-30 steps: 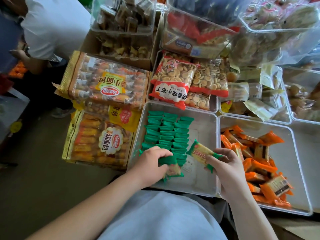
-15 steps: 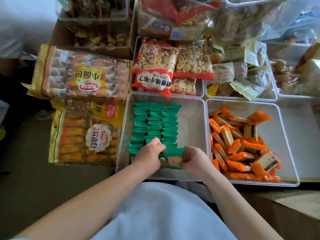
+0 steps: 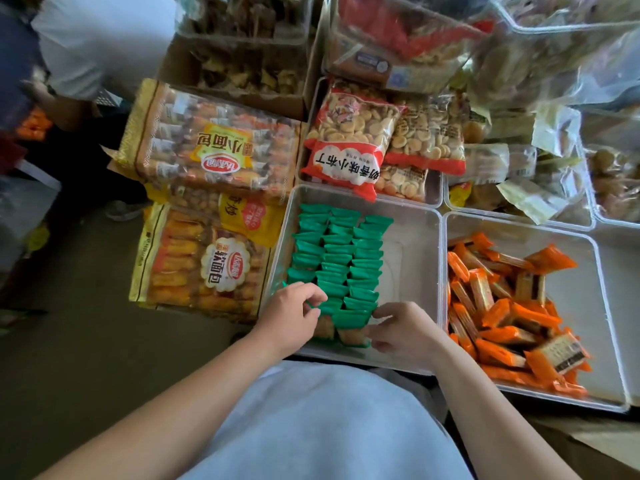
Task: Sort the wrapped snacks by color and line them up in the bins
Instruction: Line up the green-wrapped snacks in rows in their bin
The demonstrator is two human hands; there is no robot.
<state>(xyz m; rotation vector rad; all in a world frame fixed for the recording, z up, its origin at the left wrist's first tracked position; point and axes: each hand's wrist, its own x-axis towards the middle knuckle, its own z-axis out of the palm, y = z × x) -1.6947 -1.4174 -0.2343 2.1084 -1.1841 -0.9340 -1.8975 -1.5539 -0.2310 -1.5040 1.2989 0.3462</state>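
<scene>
Green wrapped snacks (image 3: 337, 258) stand in three overlapping rows in the left part of a clear bin (image 3: 412, 244). My left hand (image 3: 289, 317) pinches the green wrapper at the near end of the middle row. At the near end of the right row, my right hand (image 3: 403, 329) holds the edge of the front green snack (image 3: 351, 320). Orange wrapped snacks (image 3: 505, 313) lie in a loose heap in the clear bin (image 3: 588, 285) to the right.
Big bags of small breads (image 3: 211, 150) lie left of the green bin. Red bags of round biscuits (image 3: 349, 140) and bins of pale packets (image 3: 519, 188) stand behind. A person in a white shirt (image 3: 86, 46) is at the far left.
My right hand carried a green snack from mid-bin to the near end of the rows. Both hands now sit at the front of the rows, and the view shifted.
</scene>
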